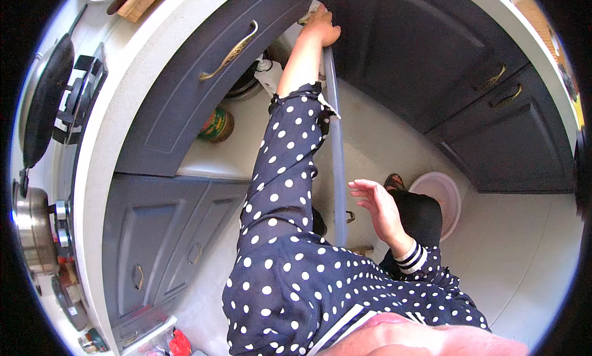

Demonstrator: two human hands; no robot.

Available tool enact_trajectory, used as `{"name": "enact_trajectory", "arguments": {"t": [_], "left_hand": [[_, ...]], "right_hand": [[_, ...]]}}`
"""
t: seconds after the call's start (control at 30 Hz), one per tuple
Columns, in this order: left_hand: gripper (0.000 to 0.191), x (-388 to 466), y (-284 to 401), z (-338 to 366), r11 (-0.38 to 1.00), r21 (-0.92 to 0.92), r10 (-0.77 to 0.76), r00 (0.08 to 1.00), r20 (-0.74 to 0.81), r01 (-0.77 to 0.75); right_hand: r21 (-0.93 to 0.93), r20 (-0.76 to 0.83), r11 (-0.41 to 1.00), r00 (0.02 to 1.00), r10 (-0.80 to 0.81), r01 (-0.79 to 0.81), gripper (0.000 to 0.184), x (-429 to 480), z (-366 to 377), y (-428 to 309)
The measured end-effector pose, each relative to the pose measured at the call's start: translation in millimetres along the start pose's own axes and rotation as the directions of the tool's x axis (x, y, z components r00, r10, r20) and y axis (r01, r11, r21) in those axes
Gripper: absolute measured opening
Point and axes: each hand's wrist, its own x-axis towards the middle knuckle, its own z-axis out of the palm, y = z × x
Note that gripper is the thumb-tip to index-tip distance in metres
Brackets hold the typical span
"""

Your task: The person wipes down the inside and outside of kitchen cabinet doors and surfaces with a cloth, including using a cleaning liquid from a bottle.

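Observation:
My left hand [320, 27] reaches far forward, its fingers closed over a crumpled white cloth or wipe [314, 5] in the corner beside the dark grey cabinet fronts. Under that forearm runs a long, narrow pale edge [338, 171], seen edge-on; whether it is a door or a drawer side I cannot tell. A white pump bottle [269, 74] stands in the opening left of the forearm, with a jar with a red and green wrapping [221, 125] on the white surface nearer me. Raised right of the pale edge, my right hand [378, 208] holds nothing, fingers slightly bent.
On the left, a white countertop [99, 138] carries a gas hob, a black wok [48, 97] and a steel pot [34, 231]. A brass-coloured handle [233, 53] projects from a grey front. A pinkish plastic basin [451, 201] stands on the floor by my foot. Grey cabinets [462, 46] line the right.

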Motion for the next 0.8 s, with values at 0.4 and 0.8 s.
{"name": "enact_trajectory", "arguments": {"t": [0.4, 0.8], "left_hand": [[0.054, -201, 37, -56, 0.947, -0.262, 0.195, 0.981, 0.001, -0.188], [0.050, -446, 83, -154, 0.979, -0.151, 0.140, 0.990, 0.028, -0.135]], "right_hand": [[-0.028, 0.075, 0.994, 0.992, -0.100, 0.102, 0.039, -11, 34, -3], [-0.052, 0.182, 0.996, 0.981, -0.067, 0.078, 0.037, -78, 79, 12]]}}
